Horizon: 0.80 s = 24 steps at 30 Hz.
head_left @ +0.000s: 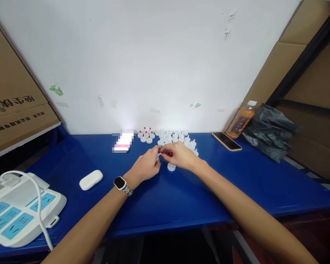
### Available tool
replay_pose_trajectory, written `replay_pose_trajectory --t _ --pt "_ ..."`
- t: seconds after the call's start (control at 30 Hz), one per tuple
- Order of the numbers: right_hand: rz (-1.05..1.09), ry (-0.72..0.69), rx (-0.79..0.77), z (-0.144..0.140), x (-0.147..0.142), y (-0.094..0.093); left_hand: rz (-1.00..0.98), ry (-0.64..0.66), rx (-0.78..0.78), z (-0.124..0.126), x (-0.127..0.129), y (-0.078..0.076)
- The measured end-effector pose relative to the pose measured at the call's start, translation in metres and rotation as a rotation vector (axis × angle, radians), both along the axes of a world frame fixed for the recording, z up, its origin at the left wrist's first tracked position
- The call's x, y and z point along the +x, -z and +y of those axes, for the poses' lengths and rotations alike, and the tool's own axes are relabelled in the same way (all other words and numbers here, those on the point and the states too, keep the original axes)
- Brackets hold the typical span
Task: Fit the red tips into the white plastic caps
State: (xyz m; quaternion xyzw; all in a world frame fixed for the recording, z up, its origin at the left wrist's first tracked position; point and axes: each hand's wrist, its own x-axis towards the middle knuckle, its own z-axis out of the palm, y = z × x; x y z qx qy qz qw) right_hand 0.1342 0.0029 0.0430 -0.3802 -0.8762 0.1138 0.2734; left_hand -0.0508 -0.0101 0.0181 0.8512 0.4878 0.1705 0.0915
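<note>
My left hand (145,164), with a watch on its wrist, is closed around a white nozzle cap (158,155), mostly hidden by the fingers. My right hand (181,155) pinches small red tip caps (171,154) against the nozzle end; how many is unclear. Just below the right hand, a single white nozzle cap (171,167) rests on the table. Behind the hands spreads a pile of white nozzle caps (178,136) without red tips. To its left stands a group of white caps with red tips (146,136).
On the blue table (165,205) lie a white earbud case (91,180), a lit phone (125,141) and a dark-screened phone (227,141). A power strip (24,216) with a white cable sits left. A drink bottle (241,120) and black plastic bag (272,130) stand right.
</note>
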Motion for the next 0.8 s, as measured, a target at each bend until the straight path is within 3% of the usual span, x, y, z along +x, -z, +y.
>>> replay_pose_trajectory --t 0.17,0.27,0.6,0.7,0.8 --pt "-0.027 -0.064 0.062 -0.001 -0.001 -0.001 0.004 0.007 0.026 0.001 -0.001 0.002" --pt "0.041 -0.110 0.018 -0.002 -0.001 -0.003 -0.039 0.009 0.007 0.002 -0.002 0.004" --pt "0.775 -0.207 -0.745 0.010 -0.006 0.010 -0.513 0.141 -0.016 -0.001 0.005 -0.004" --pt "0.852 -0.222 -0.823 0.008 -0.010 0.008 -0.670 0.227 0.000 -0.004 0.005 -0.009" --pt "0.858 -0.178 -0.830 0.003 -0.014 0.004 -0.798 0.196 -0.027 -0.004 0.005 -0.008"
